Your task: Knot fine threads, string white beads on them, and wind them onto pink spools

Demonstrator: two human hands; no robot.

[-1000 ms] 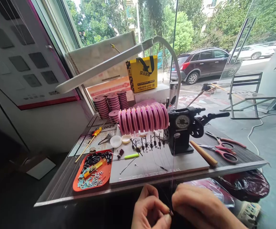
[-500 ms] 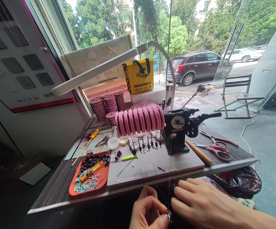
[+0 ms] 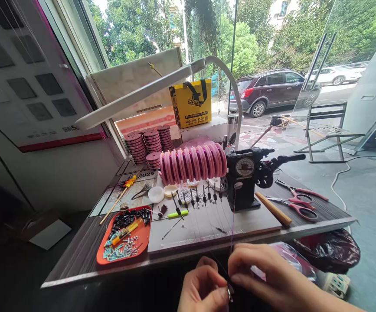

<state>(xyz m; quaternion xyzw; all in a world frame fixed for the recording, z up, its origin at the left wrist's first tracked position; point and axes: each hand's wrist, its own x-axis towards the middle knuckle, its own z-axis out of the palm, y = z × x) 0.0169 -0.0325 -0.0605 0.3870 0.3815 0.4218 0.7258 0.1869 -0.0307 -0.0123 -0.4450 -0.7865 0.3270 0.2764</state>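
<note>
My left hand (image 3: 204, 286) is closed in a pinch on a small shiny metal piece (image 3: 230, 294), just below the table's front edge. A thin line (image 3: 233, 229) runs down from the black hand-cranked winder (image 3: 241, 182) to my hands. My right hand (image 3: 262, 271) is beside the left, its thumb and forefinger pinched together at this line. Pink ring-shaped spools (image 3: 192, 164) sit in a row on the winder's shaft. Several black stoppers (image 3: 204, 197) with thin lines trailing from them stand along the pale board (image 3: 188, 234).
An orange tray (image 3: 99, 255) holds black parts, small metal pieces and a yellow cutter. Pink-handled scissors (image 3: 300, 211) and a wooden stick (image 3: 274, 209) lie right of the board. Stacked pink spools (image 3: 135, 149) stand behind. A white lamp arm (image 3: 142, 93) spans above.
My right hand has moved left and its fingers have closed at the line. My left hand keeps its pinch on the metal piece. The view has shifted slightly.
</note>
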